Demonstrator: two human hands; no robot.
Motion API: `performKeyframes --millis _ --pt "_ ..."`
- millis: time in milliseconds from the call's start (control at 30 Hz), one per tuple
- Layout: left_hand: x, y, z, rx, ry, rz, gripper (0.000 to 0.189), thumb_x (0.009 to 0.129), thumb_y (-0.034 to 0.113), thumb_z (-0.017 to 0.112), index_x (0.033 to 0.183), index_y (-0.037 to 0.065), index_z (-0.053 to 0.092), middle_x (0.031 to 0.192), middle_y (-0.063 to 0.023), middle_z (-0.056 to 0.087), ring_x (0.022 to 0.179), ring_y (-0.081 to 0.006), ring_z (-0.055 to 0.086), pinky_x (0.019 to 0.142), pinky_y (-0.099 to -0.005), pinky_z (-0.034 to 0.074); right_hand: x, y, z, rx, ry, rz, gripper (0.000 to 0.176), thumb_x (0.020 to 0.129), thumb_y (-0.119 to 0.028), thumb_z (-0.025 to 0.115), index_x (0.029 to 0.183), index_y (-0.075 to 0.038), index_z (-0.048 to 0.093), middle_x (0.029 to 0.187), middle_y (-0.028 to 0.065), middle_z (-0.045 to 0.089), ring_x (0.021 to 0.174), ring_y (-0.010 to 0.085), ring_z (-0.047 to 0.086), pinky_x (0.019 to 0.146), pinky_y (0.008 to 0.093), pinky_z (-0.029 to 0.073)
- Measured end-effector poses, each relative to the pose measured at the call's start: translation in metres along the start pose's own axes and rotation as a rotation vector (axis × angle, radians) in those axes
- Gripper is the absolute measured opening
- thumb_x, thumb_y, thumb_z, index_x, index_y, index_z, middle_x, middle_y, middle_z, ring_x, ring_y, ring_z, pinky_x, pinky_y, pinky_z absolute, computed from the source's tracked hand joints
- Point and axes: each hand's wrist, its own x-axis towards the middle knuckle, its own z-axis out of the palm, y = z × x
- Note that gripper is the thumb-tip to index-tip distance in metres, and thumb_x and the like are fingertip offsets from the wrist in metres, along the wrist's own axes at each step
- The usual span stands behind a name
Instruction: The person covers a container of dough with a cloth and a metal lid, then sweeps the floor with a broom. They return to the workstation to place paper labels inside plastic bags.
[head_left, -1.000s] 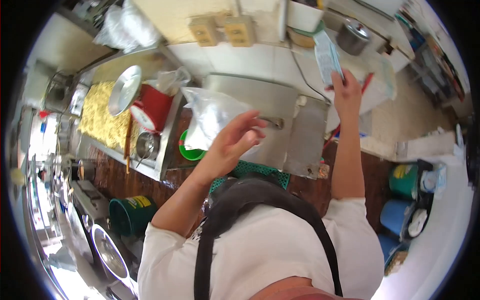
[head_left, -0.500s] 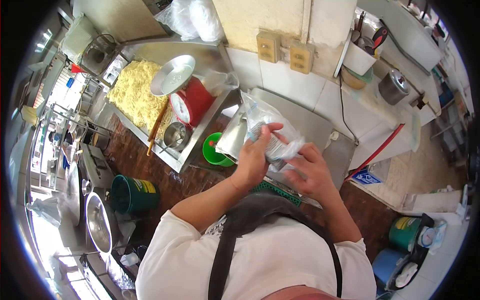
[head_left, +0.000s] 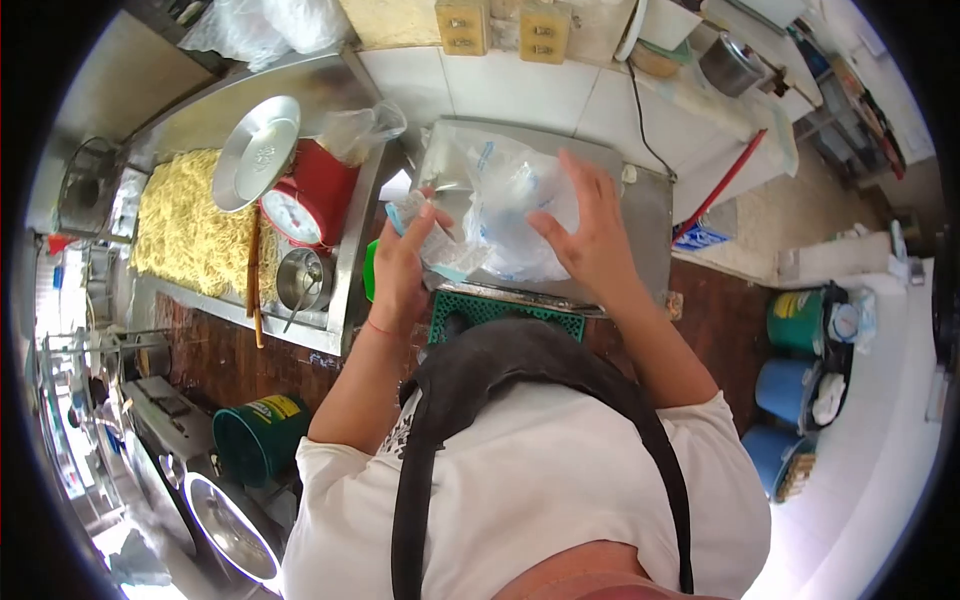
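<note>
My left hand [head_left: 400,275] is closed around a clear plastic packet [head_left: 445,252] with light-blue print, its thumb pressed along the top. To the right of it, a larger crumpled clear plastic bag [head_left: 515,205] with blue markings lies spread on the steel tabletop [head_left: 645,225]. My right hand [head_left: 590,235] is at the right side of this bag, fingers raised and thumb apart, with nothing gripped. The palm overlaps the bag's edge in this view.
On the left, a steel tray counter [head_left: 345,300] bears yellow noodles [head_left: 185,225], a red scale [head_left: 320,190] with a metal pan, chopsticks [head_left: 254,270] and a small metal pot [head_left: 303,280]. A green crate [head_left: 505,312] sits below the table. A dark green bucket [head_left: 258,440] stands on the floor.
My hands have moved apart. The large bag, held up between both hands earlier, now lies on the tabletop. The right hand has opened, and the left holds the packet further left.
</note>
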Motion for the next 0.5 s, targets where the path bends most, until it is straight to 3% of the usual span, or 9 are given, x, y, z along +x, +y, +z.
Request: performKeyframes --millis 67,100,167,267,333,367,500 --pt "0.018 -0.002 -0.019 0.152 -0.030 0.025 0.042 0.100 0.021 0.060 0.136 0.001 0.050 0.102 -0.0071 0.068 0.081 -0.0142 0.063 0.065 -0.0294 0.055 0.010 -0.004 0.013 -0.074 0.020 -0.017 0.071 0.082 -0.032 0.078 0.143 -0.009 0.049 0.128 0.0161 0.055 0.119 0.0386 0.051 0.105 0.0474 0.041" --pt "0.024 0.004 -0.021 0.175 -0.063 -0.083 0.044 0.097 0.019 0.065 0.136 0.002 0.052 0.110 -0.0070 0.068 0.083 -0.0134 0.063 0.066 -0.0291 0.055 0.015 0.002 0.021 -0.044 -0.089 0.005 0.071 0.082 -0.032 0.078 0.143 -0.009 0.049 0.128 0.0158 0.055 0.119 0.0376 0.052 0.105 0.0464 0.041" --pt "0.048 -0.012 -0.029 0.286 -0.177 -0.066 0.054 0.094 0.021 0.069 0.141 0.001 0.051 0.114 -0.0074 0.068 0.089 -0.0139 0.063 0.065 -0.0293 0.055 0.022 0.017 0.034 0.023 -0.301 0.053 0.071 0.082 -0.032 0.079 0.142 -0.009 0.050 0.128 0.0152 0.056 0.119 0.0357 0.054 0.105 0.0442 0.042" --pt "0.069 -0.051 -0.040 0.410 -0.349 -0.165 0.061 0.091 0.020 0.074 0.143 0.001 0.050 0.114 -0.0075 0.069 0.096 -0.0135 0.064 0.065 -0.0286 0.055 0.027 0.033 0.024 0.256 -0.417 0.193 0.078 0.080 -0.031 0.081 0.146 -0.010 0.045 0.130 0.0141 0.057 0.120 0.0328 0.055 0.105 0.0423 0.043" --pt "0.067 -0.065 -0.033 0.494 -0.447 -0.227 0.060 0.090 0.019 0.075 0.142 0.000 0.050 0.114 -0.0079 0.069 0.099 -0.0137 0.064 0.071 -0.0287 0.056 0.017 0.035 0.022 0.206 -0.312 0.198 0.085 0.079 -0.033 0.083 0.150 -0.010 0.041 0.137 0.0140 0.055 0.127 0.0313 0.053 0.108 0.0400 0.041" --pt "0.074 -0.091 -0.039 0.495 -0.481 0.011 0.059 0.090 0.018 0.075 0.141 -0.001 0.052 0.113 -0.0088 0.069 0.103 -0.0146 0.064 0.084 -0.0293 0.054 0.015 0.037 0.023 0.181 -0.259 0.190 0.089 0.078 -0.034 0.084 0.152 -0.010 0.039 0.141 0.0139 0.054 0.130 0.0306 0.052 0.109 0.0388 0.040" --pt "0.068 -0.093 -0.039 0.422 -0.426 -0.056 0.055 0.091 0.014 0.073 0.139 -0.001 0.053 0.118 -0.0087 0.068 0.104 -0.0157 0.064 0.093 -0.0307 0.051 -0.010 0.032 0.037 0.136 -0.195 0.252 0.099 0.075 -0.039 0.087 0.154 -0.009 0.035 0.146 0.0172 0.049 0.135 0.0325 0.047 0.114 0.0409 0.036"
